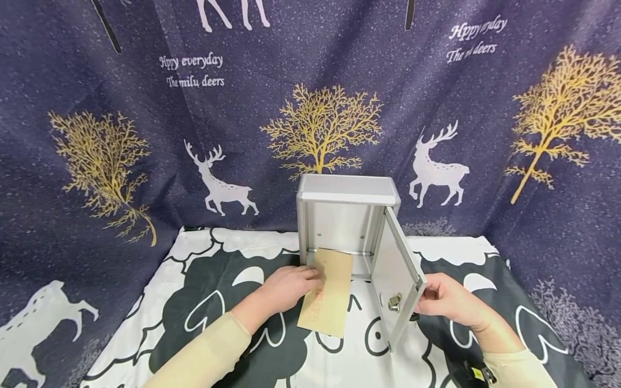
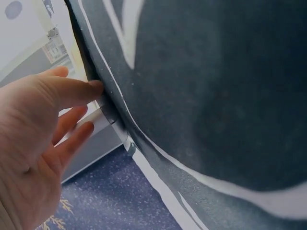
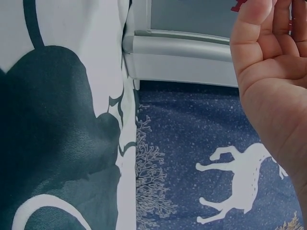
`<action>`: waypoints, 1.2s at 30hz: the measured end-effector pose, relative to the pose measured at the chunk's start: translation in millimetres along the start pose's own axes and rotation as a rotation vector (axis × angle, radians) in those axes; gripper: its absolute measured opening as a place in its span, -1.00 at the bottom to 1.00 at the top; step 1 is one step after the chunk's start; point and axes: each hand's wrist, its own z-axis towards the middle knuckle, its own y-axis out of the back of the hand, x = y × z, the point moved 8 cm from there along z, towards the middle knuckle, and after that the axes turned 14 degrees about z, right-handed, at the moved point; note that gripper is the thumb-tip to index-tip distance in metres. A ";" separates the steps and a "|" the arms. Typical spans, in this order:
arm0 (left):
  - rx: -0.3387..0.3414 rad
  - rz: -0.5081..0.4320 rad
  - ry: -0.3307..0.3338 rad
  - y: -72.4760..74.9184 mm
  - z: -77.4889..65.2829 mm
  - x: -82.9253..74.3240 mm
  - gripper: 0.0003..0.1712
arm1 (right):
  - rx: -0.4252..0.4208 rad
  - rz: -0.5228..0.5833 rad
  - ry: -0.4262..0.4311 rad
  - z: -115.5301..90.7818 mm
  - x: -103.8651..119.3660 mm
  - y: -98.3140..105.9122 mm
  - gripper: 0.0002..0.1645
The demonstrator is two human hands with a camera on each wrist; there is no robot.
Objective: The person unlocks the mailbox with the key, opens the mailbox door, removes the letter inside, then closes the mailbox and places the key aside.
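A silver-grey metal letter box (image 1: 346,186) stands with its door (image 1: 392,264) swung outward on the right. A brown paper envelope (image 1: 335,293) with red print slants out of the box, its far end inside. My left hand (image 1: 291,288) pinches the envelope's left edge, the thumb mostly hidden in the head view. In the left wrist view this hand (image 2: 36,115) shows its thumb and bent fingers by the envelope's edge. My right hand (image 1: 451,302) holds the door's free edge with curled fingers; the fingertips are partly hidden. A lock (image 1: 394,303) sits on the door's inner face.
A cloth with black-and-white cartoon print (image 1: 223,307) covers the table. Behind it hangs a dark blue curtain (image 1: 271,70) with deer and golden trees. A small black piece (image 1: 415,317) shows outside the door, near my right thumb.
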 end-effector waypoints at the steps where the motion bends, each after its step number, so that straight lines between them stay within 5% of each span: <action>1: -0.014 0.011 -0.002 1.5 0.0 -0.5 -0.50 | 0.001 0.000 0.001 -0.1 0.0 -0.2 -0.40; 10: -0.045 0.050 -0.002 3.2 -1.3 -3.2 -0.60 | -0.001 -0.003 0.004 0.1 0.0 -1.1 -0.42; 17: 0.027 0.079 -0.019 -2.2 -1.9 -5.0 -0.50 | 0.000 -0.006 0.003 -0.3 -1.1 -0.6 -0.44; 27: 0.088 0.052 -0.027 -4.3 1.2 -7.7 -0.63 | 0.007 -0.021 0.018 -0.9 1.3 -2.2 -0.43; 36: 0.105 0.046 -0.025 -3.4 2.7 -9.5 -0.43 | 0.015 0.000 0.015 0.4 1.6 -3.7 -0.38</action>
